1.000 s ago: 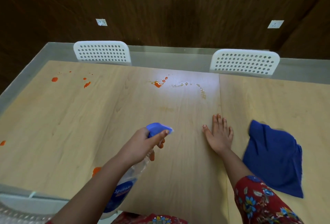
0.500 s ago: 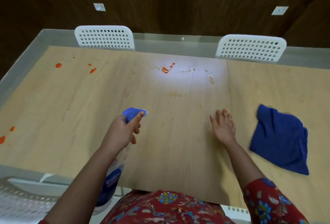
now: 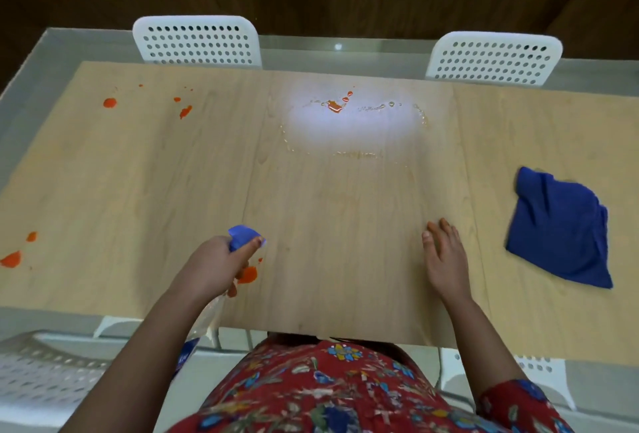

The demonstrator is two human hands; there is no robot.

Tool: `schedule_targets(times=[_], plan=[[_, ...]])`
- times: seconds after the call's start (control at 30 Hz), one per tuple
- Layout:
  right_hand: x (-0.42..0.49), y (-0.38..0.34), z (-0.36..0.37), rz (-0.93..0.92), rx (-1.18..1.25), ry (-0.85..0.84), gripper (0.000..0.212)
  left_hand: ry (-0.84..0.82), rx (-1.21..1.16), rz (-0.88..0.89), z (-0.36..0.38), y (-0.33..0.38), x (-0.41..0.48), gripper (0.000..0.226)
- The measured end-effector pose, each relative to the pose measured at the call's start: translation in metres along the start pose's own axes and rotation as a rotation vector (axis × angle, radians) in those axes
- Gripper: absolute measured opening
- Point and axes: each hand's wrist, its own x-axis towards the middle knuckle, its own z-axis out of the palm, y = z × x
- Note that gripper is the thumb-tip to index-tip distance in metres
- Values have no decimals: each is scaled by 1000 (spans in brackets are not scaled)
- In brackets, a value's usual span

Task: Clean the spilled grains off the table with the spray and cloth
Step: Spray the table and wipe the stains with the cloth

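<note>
- Left hand (image 3: 211, 266) grips the spray bottle (image 3: 242, 235) by its neck, fingers curled round it and the forefinger lying along the blue head. The nozzle points away over the table (image 3: 138, 173), and the clear body hangs down past the near edge.
- Orange spots (image 3: 110, 103) dot the far left of the wood, with more at the left edge (image 3: 12, 259) and one blot (image 3: 247, 274) just beside the spraying hand. All look dry and untouched. At this sharpness I cannot tell whether they are grains or smears.
- A wet patch (image 3: 349, 121) shines in the middle far part of the table, with an orange bit (image 3: 334, 106) sitting in it. So spraying seems to have begun there, but nothing looks wiped.
- The right hand (image 3: 444, 256) lies palm down on the wood near the near edge, fingers straight and close together, holding nothing.
- The blue cloth (image 3: 560, 228) lies crumpled at the right, near that hand but apart from it.
- By my judgement the task is early: one area is wetted, while the rest of the spraying and all of the wiping remain.
</note>
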Motion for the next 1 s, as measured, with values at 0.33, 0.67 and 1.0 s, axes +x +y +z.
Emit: schedule_targets(times=[0.33, 0.67, 1.0], plan=[[-34, -28, 6, 64, 202, 72, 49, -305, 21, 225, 44, 27, 2, 54], [-50, -79, 20, 34, 269, 39, 46, -208, -190, 307, 28, 55, 16, 53], [-27, -174, 71, -276, -43, -349, 38, 445, -575, 441, -105, 8, 48, 27]])
